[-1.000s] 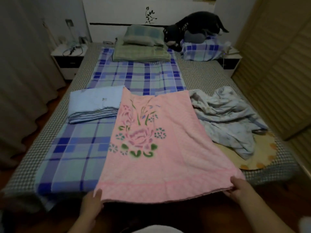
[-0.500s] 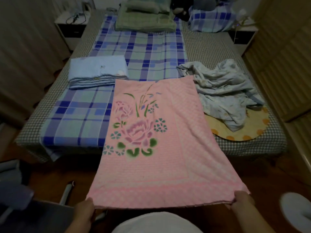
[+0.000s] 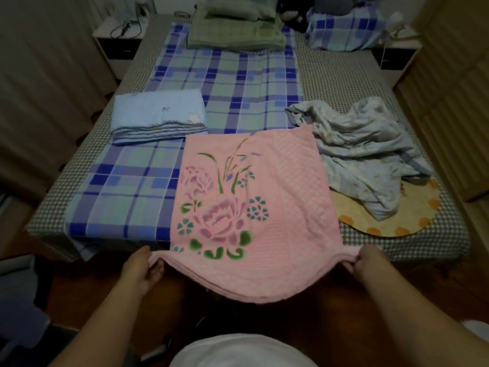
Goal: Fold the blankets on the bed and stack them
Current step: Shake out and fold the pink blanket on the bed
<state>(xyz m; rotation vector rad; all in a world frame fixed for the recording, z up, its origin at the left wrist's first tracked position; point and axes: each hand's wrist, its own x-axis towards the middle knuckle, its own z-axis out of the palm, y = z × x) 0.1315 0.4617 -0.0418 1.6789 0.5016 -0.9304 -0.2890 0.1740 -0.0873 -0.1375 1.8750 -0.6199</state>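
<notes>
1. Pink quilted blanket [image 3: 264, 207], rose-printed, lies part on the foot of the bed [image 3: 330, 83] and part hanging off it. The left hand [image 3: 140, 271] pinches its near left corner and the right hand [image 3: 370, 263] pinches its near right corner; both are clamped on cloth.
2. Between the hands the near edge sags in a layered belly. Risk: the layers slide apart and the fold comes out uneven.
3. Beyond the right hand, a crumpled pale blue blanket [image 3: 370, 154] touches the pink one's far right edge. Risk: snagging or dragging it during the next fold.
4. Beyond the left hand sits a folded light blue blanket [image 3: 158, 117]. Risk: a careless placement would tip or skew the stack.
5. Risk: the hanging portion's weight may pull the blanket floorward if either pinch slackens.
</notes>
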